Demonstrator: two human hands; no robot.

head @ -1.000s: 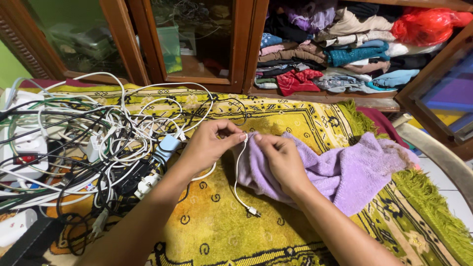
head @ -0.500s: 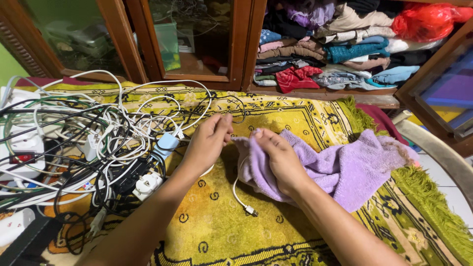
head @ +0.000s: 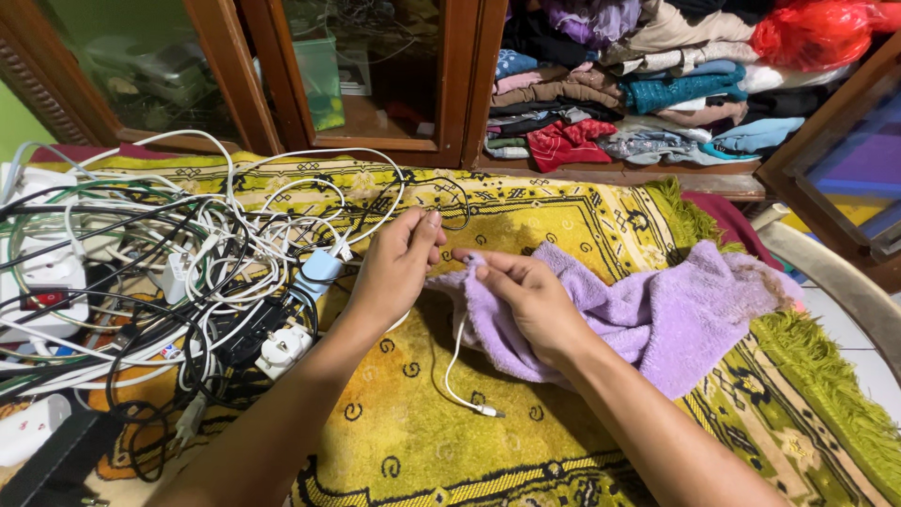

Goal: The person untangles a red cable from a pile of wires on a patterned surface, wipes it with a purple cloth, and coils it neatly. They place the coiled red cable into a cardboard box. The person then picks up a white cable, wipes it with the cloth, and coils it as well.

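My left hand pinches a thin white cable near the middle of the yellow patterned rug. My right hand grips a corner of a fluffy lilac cloth, and the cable runs down out of that fold. The cable's small plug end lies on the rug below the hands. Both hands are close together, fingertips a few centimetres apart. The rest of the lilac cloth spreads out to the right over the rug.
A tangle of white and black cables, plugs and power strips covers the left side. A wooden cabinet with glass doors stands behind, and shelves with folded clothes to its right. A curved pale rim lies at far right.
My right hand has slid the lilac cloth down along the cable, and my left hand has lifted slightly. The plug end has shifted a little to the right on the rug.
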